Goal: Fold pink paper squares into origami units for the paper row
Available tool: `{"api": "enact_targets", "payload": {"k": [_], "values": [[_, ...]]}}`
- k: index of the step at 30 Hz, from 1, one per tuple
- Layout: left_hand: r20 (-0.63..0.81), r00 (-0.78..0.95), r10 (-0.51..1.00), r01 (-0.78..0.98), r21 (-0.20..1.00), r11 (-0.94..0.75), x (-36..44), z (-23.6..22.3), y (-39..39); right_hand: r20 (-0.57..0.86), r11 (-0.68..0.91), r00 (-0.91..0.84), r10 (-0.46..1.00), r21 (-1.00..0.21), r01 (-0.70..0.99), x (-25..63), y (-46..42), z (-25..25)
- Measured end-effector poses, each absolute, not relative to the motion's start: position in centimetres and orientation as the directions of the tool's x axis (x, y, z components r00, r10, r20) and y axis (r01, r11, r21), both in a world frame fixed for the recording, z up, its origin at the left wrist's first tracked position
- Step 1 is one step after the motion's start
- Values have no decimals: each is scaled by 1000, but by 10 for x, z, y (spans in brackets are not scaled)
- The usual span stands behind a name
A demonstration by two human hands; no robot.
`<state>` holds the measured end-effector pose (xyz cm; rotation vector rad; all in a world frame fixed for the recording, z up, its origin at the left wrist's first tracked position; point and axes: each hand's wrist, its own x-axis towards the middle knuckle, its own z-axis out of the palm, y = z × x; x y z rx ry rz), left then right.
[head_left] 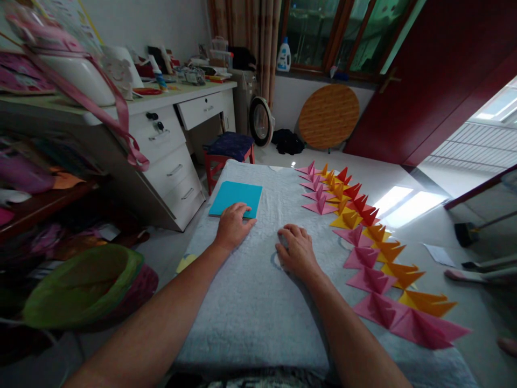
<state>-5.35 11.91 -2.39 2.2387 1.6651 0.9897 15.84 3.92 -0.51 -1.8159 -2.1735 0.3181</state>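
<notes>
A stack of square blue paper (238, 195) lies flat at the far left part of the table. My left hand (235, 226) rests at its near right edge, with the fingertips on the paper and the thumb held apart. On the cloth to the right is my right hand (296, 250), palm down, fingers loosely bent and apart, with nothing in it. Along the table's right side stand rows of folded paper cranes: pink ones (370, 279), yellow and orange ones (404, 274), and red ones (365, 207).
A pale grey-blue cloth (258, 323) covers the table. Left of it are a white desk (161, 145) with drawers and a green-lined bin (84, 291). A stool (228, 145) stands beyond the far left corner. At the right edge, a person's foot (464, 276) shows on the floor.
</notes>
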Motion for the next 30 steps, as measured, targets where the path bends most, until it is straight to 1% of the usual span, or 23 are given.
{"api": "enact_targets", "payload": {"k": [10, 16, 21, 30], "values": [[389, 118, 913, 785, 527, -326, -49, -28, 123, 75, 179, -162, 984, -368, 912, 160, 40, -4], [372, 90, 924, 836, 476, -273, -47, -29, 126, 72, 174, -159, 985, -371, 912, 159, 40, -6], [366, 69, 928, 846, 472, -248, -46, -27, 126, 71, 182, -167, 983, -378, 908, 160, 41, -6], [301, 24, 953, 860, 480, -173, -42, -23, 125, 90, 194, -172, 981, -389, 901, 161, 43, -10]]}}
